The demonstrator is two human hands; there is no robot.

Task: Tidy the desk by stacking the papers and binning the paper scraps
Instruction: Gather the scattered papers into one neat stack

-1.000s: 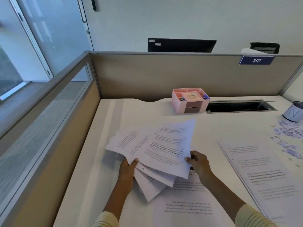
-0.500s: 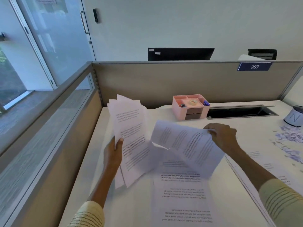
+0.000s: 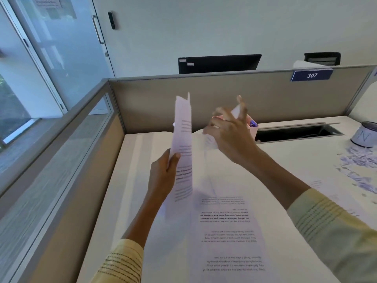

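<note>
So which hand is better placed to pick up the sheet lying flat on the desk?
Right, probably. The left hand grips the upright papers; the right hand holds one blurred sheet it could add first.

Left hand (image 3: 163,176): raised above the desk, back of the hand toward the camera, thumb on the near face of a sheaf of papers (image 3: 182,152) and fingers curled behind it, gripping it upright near its lower half.
Left arm: bare forearm rising from a pale yellow striped sleeve (image 3: 122,262) low in view.
Right hand (image 3: 230,133): lifted beside the left, blurred, fingers spread and pointing up, a sheet (image 3: 210,139) against its fingertips; the hold cannot be told.
Right arm: forearm stretched forward from a matching sleeve.
</note>
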